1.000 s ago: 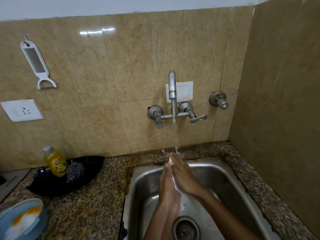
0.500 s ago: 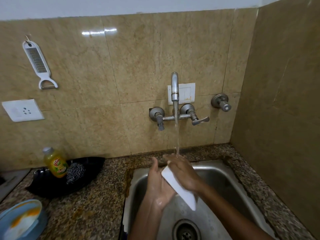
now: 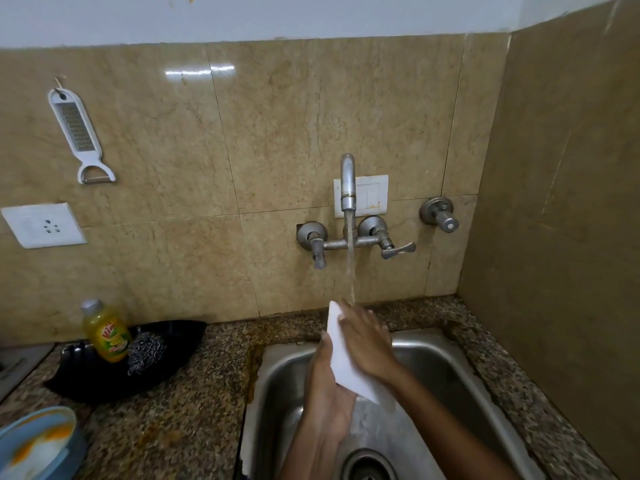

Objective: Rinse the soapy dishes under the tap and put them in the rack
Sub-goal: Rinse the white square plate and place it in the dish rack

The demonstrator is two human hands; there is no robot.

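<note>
White piece: you have a flat white dish or board [image 3: 341, 355] tilted on edge over the steel sink [image 3: 446, 368], its top corner just under the running stream from the tap [image 3: 348, 181] at 12 o'clock.
Left hand: your left hand [image 3: 327, 386] cups the piece from below and behind, at 7 o'clock of it, fingers wrapped up its back face.
Right hand: your right hand [image 3: 363, 337] lies over the front face, fingers spread fairly flat, rubbing or steadying; whether it pinches the edge I cannot tell.
Handling: it looks thin, stiff and light, and wet with soap it should be slippery. Hold it by opposite edges, not the slick faces, and keep it low over the basin.
Rack: not in view.
Elsewhere: a soap bottle [image 3: 105, 332] and steel scrubber [image 3: 145, 349] sit in a black tray [image 3: 180, 344] at 9 o'clock; a blue bowl [image 3: 34, 441] waits at 8 o'clock.
</note>
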